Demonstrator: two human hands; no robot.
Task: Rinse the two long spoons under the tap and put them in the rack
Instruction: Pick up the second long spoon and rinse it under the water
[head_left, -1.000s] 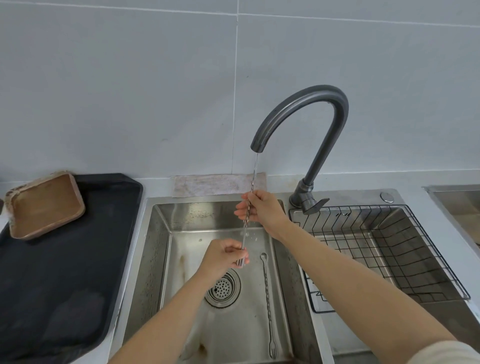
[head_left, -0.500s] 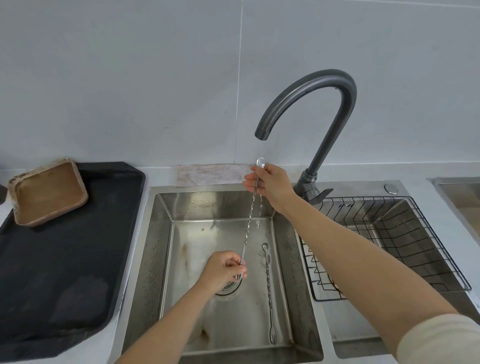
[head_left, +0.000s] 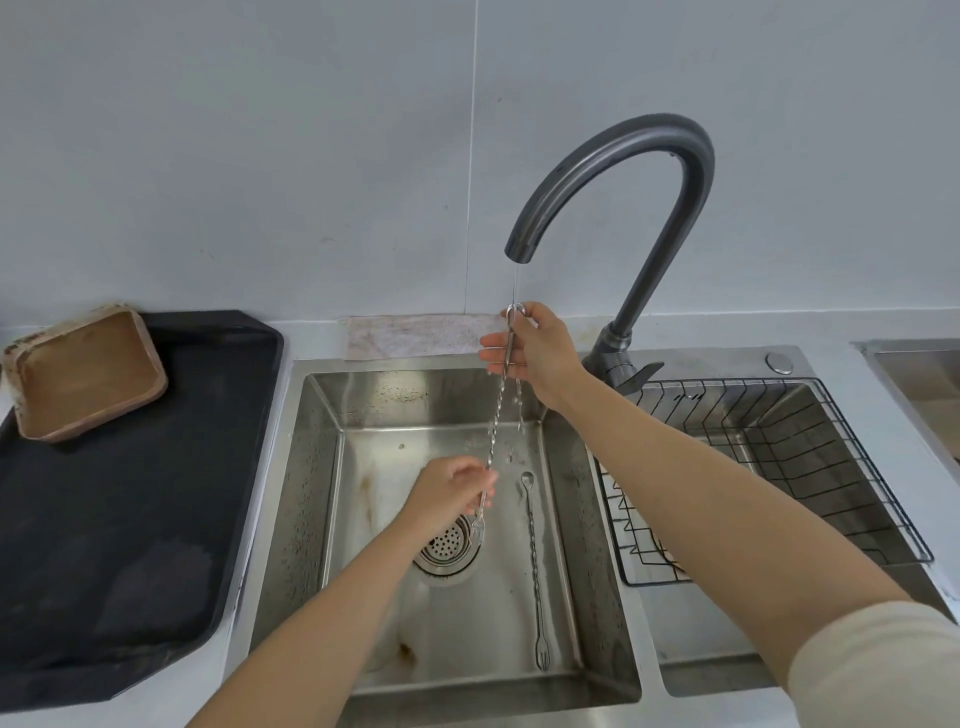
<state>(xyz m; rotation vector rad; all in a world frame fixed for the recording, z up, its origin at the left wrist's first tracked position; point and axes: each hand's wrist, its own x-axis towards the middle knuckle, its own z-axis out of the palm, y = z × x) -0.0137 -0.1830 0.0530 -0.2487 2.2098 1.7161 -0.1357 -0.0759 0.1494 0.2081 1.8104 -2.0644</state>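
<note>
Spoon one (head_left: 497, 415) is held nearly upright under the tap (head_left: 623, 171), bowl end up in the thin stream. Right hand (head_left: 535, 353) is clamped on its upper end; left hand (head_left: 449, 493) is closed around its lower end above the drain (head_left: 447, 545). Spoon two (head_left: 535, 566) lies flat on the sink (head_left: 306, 519) floor. Wire rack (head_left: 831, 467) sits in the basin to the right, well apart from both spoons.
</note>
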